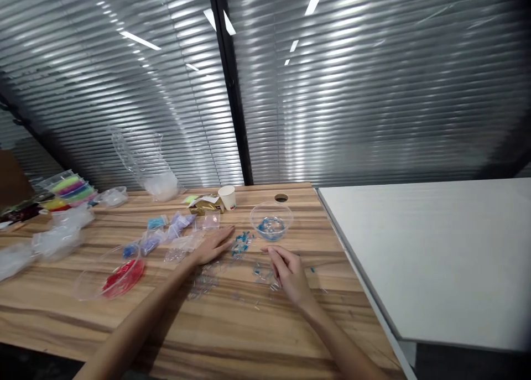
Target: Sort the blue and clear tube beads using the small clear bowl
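My left hand lies with its fingers stretched out on the table, beside a scatter of small blue pieces. My right hand is closed in a pinch just right of them; anything between its fingertips is too small to make out. Beyond it stands a clear round bowl with blue pieces inside. Some clear and blue bits lie beside and partly behind my right hand. More clear bits are spread on the wood below my left hand.
A clear bowl with red contents stands at left, near small bags of purple pieces. A paper cup and a gold package are at the back. A white table adjoins the wooden table on the right.
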Available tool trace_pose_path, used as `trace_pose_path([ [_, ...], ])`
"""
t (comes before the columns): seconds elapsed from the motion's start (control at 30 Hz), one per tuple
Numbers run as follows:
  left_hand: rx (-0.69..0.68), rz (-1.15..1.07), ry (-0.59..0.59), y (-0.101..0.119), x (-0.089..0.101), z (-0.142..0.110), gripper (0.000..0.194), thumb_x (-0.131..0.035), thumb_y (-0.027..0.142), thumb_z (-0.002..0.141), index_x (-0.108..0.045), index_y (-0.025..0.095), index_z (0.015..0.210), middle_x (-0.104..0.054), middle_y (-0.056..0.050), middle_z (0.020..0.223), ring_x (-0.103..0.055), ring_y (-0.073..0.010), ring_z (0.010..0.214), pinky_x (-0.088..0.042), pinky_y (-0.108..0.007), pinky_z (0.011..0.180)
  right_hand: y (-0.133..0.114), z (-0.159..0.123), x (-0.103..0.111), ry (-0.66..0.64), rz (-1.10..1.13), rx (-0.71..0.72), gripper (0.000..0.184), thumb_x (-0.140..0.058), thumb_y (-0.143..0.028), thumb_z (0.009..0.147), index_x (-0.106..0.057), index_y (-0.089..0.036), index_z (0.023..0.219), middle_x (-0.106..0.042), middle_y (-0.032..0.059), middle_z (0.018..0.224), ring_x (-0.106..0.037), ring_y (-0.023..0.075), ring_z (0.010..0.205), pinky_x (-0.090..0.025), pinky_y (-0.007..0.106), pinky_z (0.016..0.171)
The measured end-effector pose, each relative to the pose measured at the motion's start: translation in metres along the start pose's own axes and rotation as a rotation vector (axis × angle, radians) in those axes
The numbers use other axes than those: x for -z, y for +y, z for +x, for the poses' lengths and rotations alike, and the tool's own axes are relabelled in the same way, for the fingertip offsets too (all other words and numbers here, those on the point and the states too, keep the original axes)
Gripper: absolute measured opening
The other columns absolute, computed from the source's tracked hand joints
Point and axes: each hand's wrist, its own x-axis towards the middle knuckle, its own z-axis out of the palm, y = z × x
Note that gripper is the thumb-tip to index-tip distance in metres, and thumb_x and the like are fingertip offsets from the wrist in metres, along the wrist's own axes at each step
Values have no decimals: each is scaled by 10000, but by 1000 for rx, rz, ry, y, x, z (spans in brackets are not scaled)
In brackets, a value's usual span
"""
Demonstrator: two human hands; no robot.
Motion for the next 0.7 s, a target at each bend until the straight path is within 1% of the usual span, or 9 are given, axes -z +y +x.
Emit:
trace_pose_path([
  [0.03,-11,-7,-17,3,2,1,619,-309,577,908,-323,223,1416,-273,-16,1479,-259,-203,1361,-182,-360,1136,0,1,1,20,-9,12,449,-451,-525,848,-684,-144,900,-349,-51,479,-329,101,422,-263,221,408],
  [0.1,-2,-17,-26,6,5,10,630,-282,575,916,-281,215,1433,-267,-28,1481,-263,-210,1359,-191,-383,1131,-1,2,2,61,-30,45,431,-437,-497,864,-686,-148,901,-348,-49,475,-333,106,426,-270,224,419],
  [0.2,10,-30,-18,10,4,39,673,-253,591,914,-222,186,1451,-246,-60,1487,-256,-233,1361,-194,-426,1124,-1,3,2,93,-96,111,409,-405,-454,893,-688,-158,900,-434,-25,494,-398,124,460,-319,235,468],
  [0.3,-56,-50,-35,16,-4,73,688,-267,612,902,-242,188,1444,-232,-48,1494,-247,-213,1365,-196,-384,1130,1,1,1,93,-189,202,396,-381,-407,912,-688,-161,870,-581,27,608,-515,155,563,-379,251,560],
  [0.37,-99,-60,-51,21,-9,87,710,-240,628,897,-286,159,1428,-243,-64,1490,-247,-206,1366,-189,-367,1132,2,0,1,90,-233,245,397,-371,-386,917,-688,-156,848,-626,48,668,-548,166,601,-391,254,589],
  [0.4,-116,-63,-60,23,-11,91,722,-223,634,896,-308,142,1418,-252,-76,1486,-248,-207,1365,-185,-365,1133,3,0,2,97,-245,256,397,-370,-379,918,-687,-152,844,-634,52,678,-551,165,601,-391,252,590],
  [0.5,-162,-63,-91,27,-15,85,701,-207,617,909,-326,142,1411,-272,-77,1480,-250,-200,1365,-175,-361,1135,5,3,6,152,-262,271,383,-382,-372,913,-683,-142,852,-631,41,660,-538,155,570,-381,243,566],
  [0.6,-202,-53,-117,29,-15,64,634,-230,573,932,-305,180,1423,-263,-48,1487,-237,-191,1369,-163,-356,1139,9,8,13,231,-279,267,388,-385,-388,908,-679,-139,860,-621,28,640,-536,153,564,-376,237,550],
  [0.7,-238,-31,-141,34,-14,41,609,-255,555,938,-297,195,1428,-234,-40,1497,-199,-205,1381,-122,-370,1146,16,16,20,283,-403,216,403,-358,-389,917,-672,-141,871,-632,36,664,-569,172,621,-405,249,592],
])
